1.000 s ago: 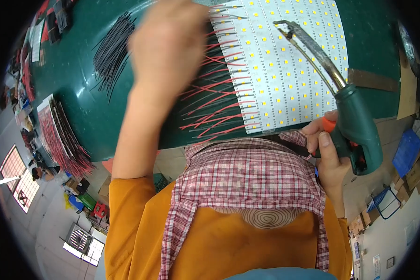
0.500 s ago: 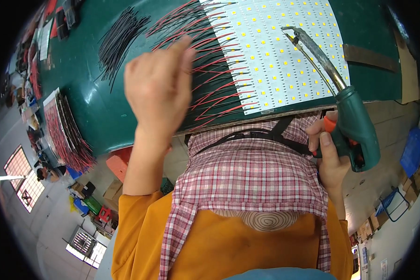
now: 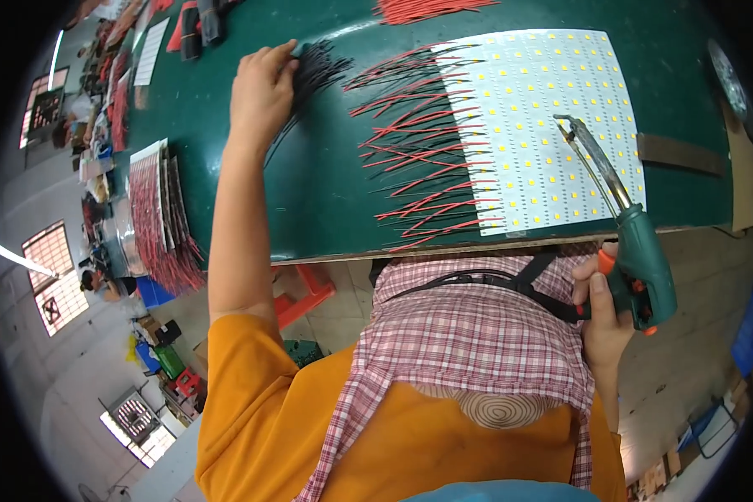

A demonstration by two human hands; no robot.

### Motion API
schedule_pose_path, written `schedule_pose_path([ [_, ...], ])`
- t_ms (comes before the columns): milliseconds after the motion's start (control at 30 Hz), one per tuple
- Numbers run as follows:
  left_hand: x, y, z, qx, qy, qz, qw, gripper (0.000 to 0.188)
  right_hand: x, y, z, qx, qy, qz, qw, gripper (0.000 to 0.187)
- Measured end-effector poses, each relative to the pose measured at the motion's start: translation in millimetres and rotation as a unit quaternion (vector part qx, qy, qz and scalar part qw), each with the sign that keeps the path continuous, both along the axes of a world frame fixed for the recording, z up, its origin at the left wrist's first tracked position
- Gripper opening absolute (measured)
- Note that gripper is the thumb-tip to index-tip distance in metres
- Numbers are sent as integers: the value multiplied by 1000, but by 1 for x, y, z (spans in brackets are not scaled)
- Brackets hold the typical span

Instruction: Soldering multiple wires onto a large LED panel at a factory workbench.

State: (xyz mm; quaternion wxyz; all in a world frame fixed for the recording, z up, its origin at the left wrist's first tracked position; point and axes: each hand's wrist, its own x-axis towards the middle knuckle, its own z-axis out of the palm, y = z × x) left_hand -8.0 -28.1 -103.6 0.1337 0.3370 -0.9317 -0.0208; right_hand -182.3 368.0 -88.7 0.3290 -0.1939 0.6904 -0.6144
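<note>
My right hand (image 3: 604, 314) is wrapped round the handle of a green soldering gun (image 3: 647, 268), with fingers by its orange trigger. Its bent metal tip (image 3: 565, 119) hangs over a white LED board (image 3: 519, 180) dotted with yellow LEDs. Pairs of red and black wires (image 3: 418, 146) stick out from the board's left edge. Further left, my left hand (image 3: 262, 96) is at a loose pile of black wires (image 3: 318, 69), fingers curled and tips pinched together at its edge. Something bluish shows at a fingertip; what the pinch holds is too small to tell.
Red wires (image 3: 431, 8) lie at the table's far edge. A stack of wired boards (image 3: 155, 201) sits at the left of the green table (image 3: 326, 201). A brown strip (image 3: 682, 155) lies right of the LED board. Below the table stands a red stool (image 3: 309, 293).
My left hand has moved from beside the board's wires to the black wire pile at the left. The view has shifted, bringing the red wires in. The right hand keeps hold of the soldering gun.
</note>
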Motion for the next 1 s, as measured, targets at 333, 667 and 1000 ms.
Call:
schedule_pose_path([
  [333,-160,-25,11,61,-54,-120,989,29,-4,-3,-3,-29,20,-35,999,29],
  [667,-180,6,28,130,-57,-77,987,19,-16,-8,-5,-19,5,-64,998,35],
  [1000,-185,4,24,60,-24,-88,994,17,-20,-16,0,1,7,-54,999,37],
])
